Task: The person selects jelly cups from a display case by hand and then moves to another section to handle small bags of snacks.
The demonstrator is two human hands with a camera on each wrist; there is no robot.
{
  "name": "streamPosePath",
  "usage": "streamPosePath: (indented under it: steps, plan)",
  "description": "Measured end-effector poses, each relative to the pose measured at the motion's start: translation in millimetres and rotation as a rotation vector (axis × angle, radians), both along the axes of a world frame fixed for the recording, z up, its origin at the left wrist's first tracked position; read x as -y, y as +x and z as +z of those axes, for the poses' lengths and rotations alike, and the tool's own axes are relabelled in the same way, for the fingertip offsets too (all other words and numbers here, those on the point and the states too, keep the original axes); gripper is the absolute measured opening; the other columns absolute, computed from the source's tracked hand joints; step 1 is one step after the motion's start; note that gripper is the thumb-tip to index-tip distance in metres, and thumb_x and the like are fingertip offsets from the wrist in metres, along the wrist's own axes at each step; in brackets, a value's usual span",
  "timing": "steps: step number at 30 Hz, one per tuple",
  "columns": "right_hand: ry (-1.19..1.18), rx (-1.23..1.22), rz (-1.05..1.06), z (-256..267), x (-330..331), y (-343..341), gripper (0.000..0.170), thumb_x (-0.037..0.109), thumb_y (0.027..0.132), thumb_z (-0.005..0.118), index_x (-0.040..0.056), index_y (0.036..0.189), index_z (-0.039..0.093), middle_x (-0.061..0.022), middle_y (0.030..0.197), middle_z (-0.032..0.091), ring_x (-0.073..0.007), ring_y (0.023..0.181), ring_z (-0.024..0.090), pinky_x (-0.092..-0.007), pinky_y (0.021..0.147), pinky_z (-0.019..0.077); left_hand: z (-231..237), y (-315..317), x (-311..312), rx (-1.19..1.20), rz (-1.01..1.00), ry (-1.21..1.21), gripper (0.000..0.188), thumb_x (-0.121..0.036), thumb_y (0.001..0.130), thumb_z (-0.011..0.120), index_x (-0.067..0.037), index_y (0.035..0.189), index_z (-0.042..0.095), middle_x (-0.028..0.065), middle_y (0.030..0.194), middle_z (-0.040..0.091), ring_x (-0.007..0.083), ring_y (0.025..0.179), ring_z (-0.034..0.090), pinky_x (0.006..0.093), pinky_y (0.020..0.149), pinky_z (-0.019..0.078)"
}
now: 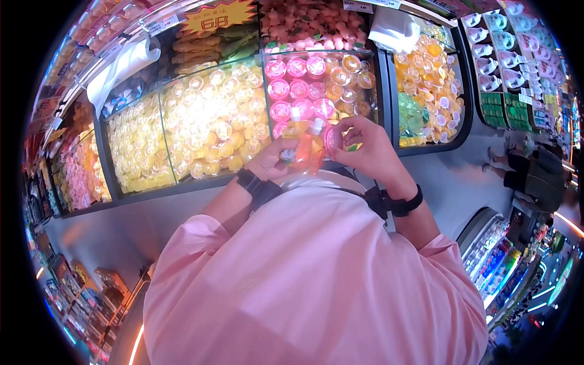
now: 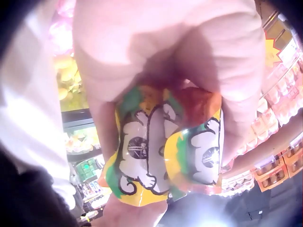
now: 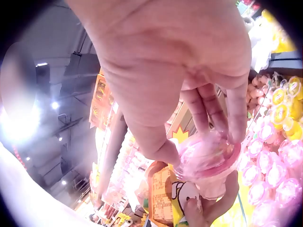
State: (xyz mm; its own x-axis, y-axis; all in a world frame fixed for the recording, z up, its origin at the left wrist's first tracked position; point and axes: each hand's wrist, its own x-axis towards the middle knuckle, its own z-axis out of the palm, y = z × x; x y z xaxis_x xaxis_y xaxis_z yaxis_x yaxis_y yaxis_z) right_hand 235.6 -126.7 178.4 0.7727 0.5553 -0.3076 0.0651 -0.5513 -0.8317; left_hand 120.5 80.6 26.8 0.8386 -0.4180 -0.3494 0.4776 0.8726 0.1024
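Observation:
My left hand [image 1: 269, 162] [image 2: 170, 47] grips glossy packages [image 1: 306, 153] with orange contents; the left wrist view shows white cartoon figures on a green and yellow wrapper [image 2: 137, 156], with fingers curled around both sides. Between the thumb and fingers of my right hand [image 1: 372, 149] [image 3: 175, 66] is a clear cup with a pink rim [image 1: 332, 141] [image 3: 208, 163], just right of the packages. Below the cup, fingertips of my left hand [image 3: 220, 205] show beside an orange printed label [image 3: 161, 194]. Whether they touch the cup, I cannot tell.
Glass-walled bins of yellow cups [image 1: 207, 121] and pink-lidded cups [image 1: 297, 90] stand ahead, below a price sign [image 1: 218, 18]. A roll of clear bags [image 1: 125, 70] is at the left. Another bin [image 1: 429, 91] stands right; a person in dark clothes [image 1: 538, 176] is farther right.

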Motion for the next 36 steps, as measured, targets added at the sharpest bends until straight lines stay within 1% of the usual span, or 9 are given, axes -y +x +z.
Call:
streamPosePath:
  steps: [8, 14, 18, 21, 27, 28, 30, 31, 36]
  plan:
    - [-0.016, -0.003, -0.005, -7.4, -16.6, -8.2, 0.047, 0.017, 0.072, 0.084, -0.0021, 0.111, 0.067, -0.0071, 0.096, 0.069, -0.0134, 0.077, 0.063, -0.0273, 0.073, 0.0546, -29.7, -15.0, -19.4, -0.110, -0.029, -0.080, 0.050, -0.019, 0.092, 0.067, -0.002, 0.136, 0.052, 0.0161, 0.131, 0.063, 0.0326, 0.121, 0.062, 0.0496, 0.110, 0.0459]
    - [0.089, -0.073, 0.123, -23.2, -9.1, 8.1, 0.057, 0.021, 0.075, 0.086, 0.0013, 0.123, 0.062, -0.0100, 0.106, 0.062, -0.0163, 0.096, 0.062, -0.0295, 0.081, 0.0540, -21.1, -8.3, -15.8, -0.096, 0.093, -0.027, 0.056, -0.027, 0.091, 0.068, -0.003, 0.138, 0.051, 0.0165, 0.134, 0.061, 0.0324, 0.124, 0.060, 0.0503, 0.109, 0.0461]
    - [0.171, 0.125, 0.279, -35.7, -7.6, 23.6, 0.062, 0.022, 0.076, 0.087, 0.0043, 0.129, 0.060, -0.0105, 0.111, 0.060, -0.0189, 0.102, 0.061, -0.0327, 0.086, 0.0535, -0.9, -0.3, -6.0, -0.070, 0.154, 0.031, 0.058, -0.033, 0.093, 0.065, -0.003, 0.140, 0.050, 0.0166, 0.135, 0.060, 0.0340, 0.124, 0.060, 0.0530, 0.109, 0.0452]
    - [0.204, 0.054, 0.302, -45.4, -3.4, 37.5, 0.063, 0.025, 0.075, 0.087, 0.0034, 0.128, 0.061, -0.0103, 0.114, 0.061, -0.0196, 0.101, 0.062, -0.0342, 0.087, 0.0531, -28.5, -3.6, -6.1, -0.042, 0.177, -0.044, 0.058, -0.035, 0.094, 0.063, -0.004, 0.141, 0.050, 0.0165, 0.136, 0.060, 0.0351, 0.124, 0.060, 0.0554, 0.108, 0.0453]
    - [-0.031, -0.166, 0.229, -97.3, 6.1, 97.5, 0.071, 0.036, 0.069, 0.089, 0.0016, 0.126, 0.062, -0.0140, 0.117, 0.061, -0.0225, 0.101, 0.063, -0.0361, 0.088, 0.0527, -54.2, -25.3, 10.0, 0.019, 0.197, 0.635, 0.043, -0.023, 0.099, 0.057, -0.005, 0.137, 0.051, 0.0140, 0.132, 0.060, 0.0305, 0.119, 0.060, 0.0481, 0.100, 0.0498]
    - [-0.052, -0.040, 0.225, -125.5, 3.5, 108.7, 0.071, 0.035, 0.069, 0.088, 0.0010, 0.125, 0.062, -0.0153, 0.116, 0.061, -0.0248, 0.101, 0.063, -0.0374, 0.088, 0.0525, -51.7, -31.8, 12.0, 0.017, 0.240, 0.632, 0.044, -0.023, 0.098, 0.057, -0.005, 0.138, 0.050, 0.0144, 0.134, 0.058, 0.0312, 0.121, 0.058, 0.0479, 0.101, 0.0487]
    - [-0.090, 0.206, 0.222, -181.6, -0.5, 128.3, 0.070, 0.032, 0.068, 0.087, -0.0001, 0.124, 0.061, -0.0179, 0.114, 0.060, -0.0293, 0.102, 0.063, -0.0400, 0.089, 0.0522, -20.8, -44.2, 19.6, -0.152, 0.436, 0.154, 0.062, -0.032, 0.094, 0.063, -0.008, 0.148, 0.042, 0.0183, 0.150, 0.047, 0.0388, 0.140, 0.043, 0.0537, 0.116, 0.0357]
    - [-0.047, 0.311, 0.209, -182.0, -5.2, 127.4, 0.065, 0.026, 0.068, 0.083, -0.0014, 0.122, 0.059, -0.0208, 0.113, 0.058, -0.0368, 0.104, 0.061, -0.0443, 0.092, 0.0512, 4.3, -45.6, 27.6, -0.279, 0.481, 0.293, 0.070, -0.035, 0.093, 0.064, -0.010, 0.153, 0.035, 0.0195, 0.157, 0.038, 0.0445, 0.143, 0.038, 0.0529, 0.113, 0.0402]
    - [-0.348, 0.528, 0.248, -212.7, -24.8, 133.2, 0.058, 0.028, 0.069, 0.081, 0.0043, 0.117, 0.060, -0.0173, 0.120, 0.058, -0.0374, 0.117, 0.056, -0.0470, 0.097, 0.0460, 16.8, -80.8, 33.3, -0.135, 0.509, 0.308, 0.077, -0.044, 0.091, 0.064, -0.010, 0.153, 0.035, 0.0177, 0.160, 0.032, 0.0447, 0.146, 0.033, 0.0495, 0.108, 0.0462]
